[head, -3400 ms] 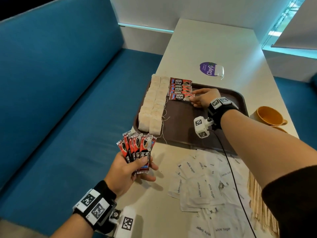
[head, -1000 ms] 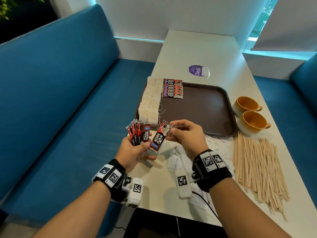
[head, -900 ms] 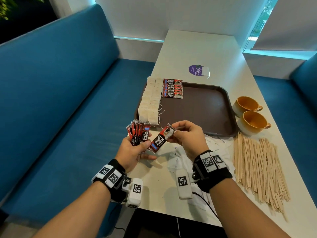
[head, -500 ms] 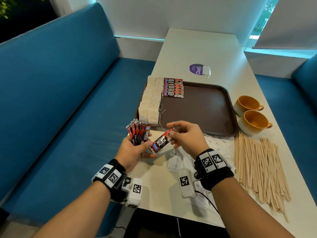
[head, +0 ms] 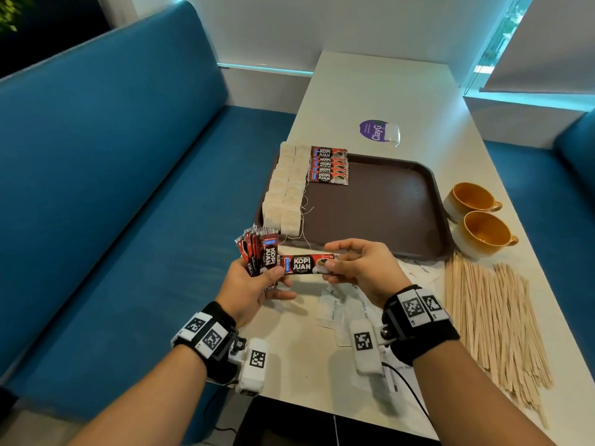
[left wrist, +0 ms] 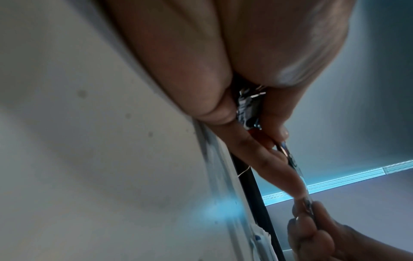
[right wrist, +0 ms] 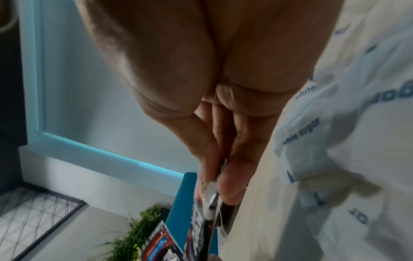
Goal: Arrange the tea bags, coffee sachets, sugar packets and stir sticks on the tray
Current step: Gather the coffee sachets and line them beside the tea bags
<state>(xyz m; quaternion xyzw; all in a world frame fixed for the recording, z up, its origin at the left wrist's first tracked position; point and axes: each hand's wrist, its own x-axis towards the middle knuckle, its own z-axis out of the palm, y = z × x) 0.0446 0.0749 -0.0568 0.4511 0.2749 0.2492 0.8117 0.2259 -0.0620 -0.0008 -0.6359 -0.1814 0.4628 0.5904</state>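
My left hand [head: 257,278] grips a fanned bunch of red coffee sachets [head: 257,252] just in front of the brown tray [head: 386,204]. My right hand [head: 351,268] pinches the right end of one coffee sachet [head: 302,264], held level between both hands; its left end sits under my left thumb. On the tray, two rows of tea bags [head: 286,188] run along the left side, with a short stack of coffee sachets [head: 328,165] beside them at the far edge. Sugar packets [head: 351,310] lie on the table under my right hand, also seen in the right wrist view [right wrist: 335,141]. Stir sticks [head: 492,317] lie spread at the right.
Two orange cups [head: 476,220] stand right of the tray. A purple sticker [head: 375,131] sits beyond it on the white table [head: 380,85]. A blue bench [head: 112,188] runs along the left, close to the table's edge.
My right hand came back from the tray to the bunch and drew one sachet out. Over the last second that sachet turned from tilted to level.
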